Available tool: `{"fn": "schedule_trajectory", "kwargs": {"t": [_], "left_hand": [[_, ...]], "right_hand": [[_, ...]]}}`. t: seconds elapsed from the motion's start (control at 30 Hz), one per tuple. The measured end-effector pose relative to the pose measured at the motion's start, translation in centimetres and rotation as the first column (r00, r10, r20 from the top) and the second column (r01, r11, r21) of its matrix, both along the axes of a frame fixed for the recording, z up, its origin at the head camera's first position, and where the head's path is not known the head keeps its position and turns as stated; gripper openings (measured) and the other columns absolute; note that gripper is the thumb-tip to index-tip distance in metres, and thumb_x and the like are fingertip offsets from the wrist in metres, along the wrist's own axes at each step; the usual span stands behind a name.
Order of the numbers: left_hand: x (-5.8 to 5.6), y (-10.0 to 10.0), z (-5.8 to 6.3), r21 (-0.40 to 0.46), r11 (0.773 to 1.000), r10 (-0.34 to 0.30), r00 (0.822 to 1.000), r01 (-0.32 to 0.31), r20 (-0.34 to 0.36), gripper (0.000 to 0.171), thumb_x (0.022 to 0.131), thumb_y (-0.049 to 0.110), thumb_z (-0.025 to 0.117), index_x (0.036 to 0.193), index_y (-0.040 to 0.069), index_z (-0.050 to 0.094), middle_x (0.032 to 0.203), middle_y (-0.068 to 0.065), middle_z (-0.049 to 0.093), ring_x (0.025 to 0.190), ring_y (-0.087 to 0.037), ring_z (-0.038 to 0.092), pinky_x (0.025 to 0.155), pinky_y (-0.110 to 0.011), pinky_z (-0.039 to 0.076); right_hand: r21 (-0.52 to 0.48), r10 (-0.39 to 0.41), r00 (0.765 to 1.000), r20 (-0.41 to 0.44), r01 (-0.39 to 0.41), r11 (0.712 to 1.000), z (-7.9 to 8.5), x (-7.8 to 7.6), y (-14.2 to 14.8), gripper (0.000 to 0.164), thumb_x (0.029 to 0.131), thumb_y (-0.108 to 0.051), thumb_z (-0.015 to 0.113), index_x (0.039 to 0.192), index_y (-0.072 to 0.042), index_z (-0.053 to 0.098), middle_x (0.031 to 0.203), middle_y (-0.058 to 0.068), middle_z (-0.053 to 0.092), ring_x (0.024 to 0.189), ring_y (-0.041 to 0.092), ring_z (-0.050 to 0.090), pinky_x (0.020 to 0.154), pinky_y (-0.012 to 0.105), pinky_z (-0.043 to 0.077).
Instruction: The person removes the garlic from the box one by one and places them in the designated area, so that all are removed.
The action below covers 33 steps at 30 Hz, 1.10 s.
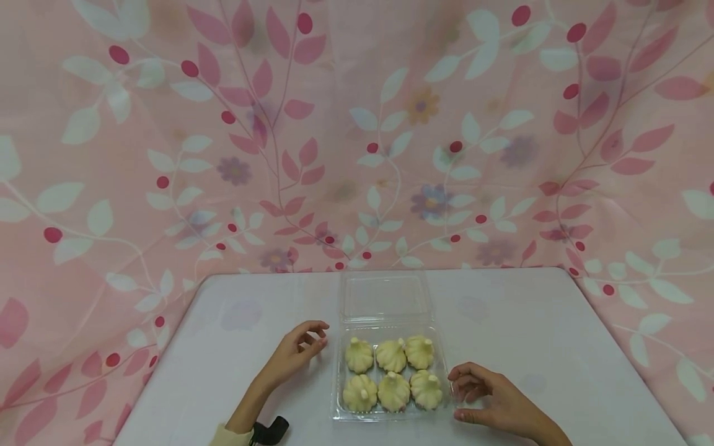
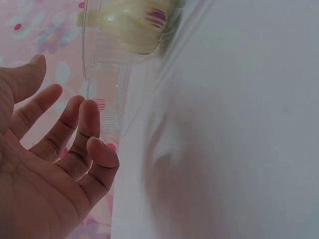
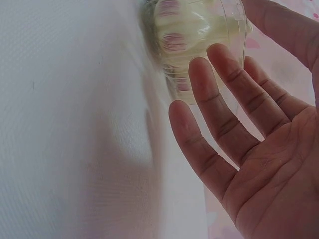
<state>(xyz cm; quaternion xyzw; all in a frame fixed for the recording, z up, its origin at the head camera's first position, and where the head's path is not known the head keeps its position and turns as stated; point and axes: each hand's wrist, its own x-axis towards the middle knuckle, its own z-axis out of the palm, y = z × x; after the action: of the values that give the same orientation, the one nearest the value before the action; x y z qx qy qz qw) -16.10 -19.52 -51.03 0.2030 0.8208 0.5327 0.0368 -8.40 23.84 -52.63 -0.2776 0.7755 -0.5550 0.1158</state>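
Note:
A clear plastic clamshell box (image 1: 336, 402) stands on the table, its lid (image 1: 386, 298) folded back flat behind it. Inside sit several pale yellow garlic bulbs (image 1: 393, 391) in two rows, stems up; purple streaks show on a bulb (image 3: 172, 42) in the right wrist view. My left hand (image 1: 294, 354) hovers to the left of the box, fingers loosely bent and holding nothing. At the box's right side is my right hand (image 1: 493, 399), its fingers spread and relaxed. Its fingertips (image 3: 202, 72) overlap the box wall in the right wrist view; whether they touch it I cannot tell.
The table (image 1: 268, 294) has a white cover with rounded far corners. Behind it and at both sides hangs a pink curtain (image 1: 357, 186) printed with leaves and flowers. A black wrist strap piece (image 1: 271, 430) sits on the left wrist near the front edge.

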Motion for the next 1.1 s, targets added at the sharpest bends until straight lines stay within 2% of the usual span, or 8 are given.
{"fn": "schedule_trajectory", "kwargs": {"t": [0.07, 0.2, 0.3, 0.43, 0.63, 0.87, 1.1], "left_hand": [[0.1, -0.4, -0.7, -0.007, 1.000, -0.005, 1.000, 0.005, 0.008, 0.033, 0.096, 0.009, 0.065, 0.127, 0.003, 0.057, 0.108, -0.016, 0.061, 0.083, -0.031, 0.063, 0.063, -0.027, 0.054], [0.8, -1.0, -0.9, 0.000, 0.998, -0.057, 0.998, 0.057, 0.032, 0.035, 0.094, 0.016, 0.069, 0.125, 0.007, 0.057, 0.112, -0.016, 0.060, 0.085, -0.020, 0.060, 0.065, -0.028, 0.053], [1.4, -1.2, -0.7, -0.007, 0.995, -0.104, 0.993, 0.104, 0.060, 0.038, 0.091, 0.019, 0.073, 0.124, 0.010, 0.056, 0.116, -0.016, 0.059, 0.089, -0.021, 0.060, 0.068, -0.029, 0.052], [2.2, -1.3, -0.2, -0.044, 0.990, -0.132, 0.985, 0.138, 0.114, 0.045, 0.087, 0.019, 0.078, 0.125, 0.015, 0.055, 0.122, -0.012, 0.058, 0.099, -0.025, 0.059, 0.074, -0.031, 0.051], [3.0, -1.3, -0.1, -0.078, 0.979, -0.172, 0.967, 0.189, 0.186, 0.053, 0.084, 0.020, 0.081, 0.129, 0.013, 0.053, 0.127, -0.007, 0.055, 0.111, -0.031, 0.055, 0.083, -0.037, 0.050], [3.7, -1.3, 0.0, -0.116, 0.963, -0.220, 0.959, 0.243, 0.180, 0.063, 0.081, 0.026, 0.083, 0.133, 0.015, 0.050, 0.129, 0.000, 0.054, 0.116, -0.026, 0.053, 0.089, -0.038, 0.049], [4.1, -1.1, 0.0, -0.123, 0.957, -0.242, 0.957, 0.262, 0.160, 0.065, 0.079, 0.027, 0.085, 0.132, 0.014, 0.049, 0.128, -0.002, 0.054, 0.116, -0.028, 0.052, 0.093, -0.038, 0.048]], "right_hand": [[-0.002, 0.000, 1.000, 0.000, 0.000, 1.000, -0.1, 0.0, 0.0, 0.049, 0.086, -0.014, 0.078, 0.126, -0.002, 0.053, 0.106, 0.012, 0.066, 0.090, 0.023, 0.065, 0.071, 0.036, 0.058], [0.001, -0.005, 1.000, 0.008, 0.005, 1.000, -0.1, 0.0, 0.1, 0.049, 0.085, -0.015, 0.078, 0.126, -0.002, 0.053, 0.108, 0.013, 0.066, 0.091, 0.023, 0.065, 0.072, 0.036, 0.058], [0.009, -0.010, 1.000, 0.018, 0.010, 1.000, -0.1, 0.0, 0.1, 0.049, 0.086, -0.015, 0.078, 0.126, -0.002, 0.054, 0.108, 0.014, 0.066, 0.091, 0.023, 0.065, 0.072, 0.036, 0.058], [0.023, -0.018, 1.000, 0.022, 0.018, 1.000, -0.1, 0.0, 0.1, 0.048, 0.086, -0.016, 0.078, 0.125, -0.003, 0.054, 0.108, 0.013, 0.066, 0.091, 0.023, 0.065, 0.072, 0.035, 0.058], [0.031, -0.020, 1.000, 0.013, 0.019, 0.999, 0.1, 0.0, 0.0, 0.048, 0.085, -0.016, 0.079, 0.125, -0.003, 0.055, 0.107, 0.012, 0.066, 0.091, 0.022, 0.065, 0.071, 0.036, 0.058], [0.031, -0.026, 1.000, 0.014, 0.025, 0.999, 0.0, 0.0, 0.0, 0.048, 0.085, -0.016, 0.079, 0.124, -0.003, 0.055, 0.108, 0.012, 0.066, 0.092, 0.022, 0.065, 0.072, 0.036, 0.059], [0.025, -0.023, 1.000, 0.016, 0.023, 0.999, 0.0, 0.0, -0.1, 0.048, 0.085, -0.016, 0.079, 0.124, -0.003, 0.055, 0.107, 0.011, 0.066, 0.092, 0.022, 0.065, 0.072, 0.036, 0.058]]}}
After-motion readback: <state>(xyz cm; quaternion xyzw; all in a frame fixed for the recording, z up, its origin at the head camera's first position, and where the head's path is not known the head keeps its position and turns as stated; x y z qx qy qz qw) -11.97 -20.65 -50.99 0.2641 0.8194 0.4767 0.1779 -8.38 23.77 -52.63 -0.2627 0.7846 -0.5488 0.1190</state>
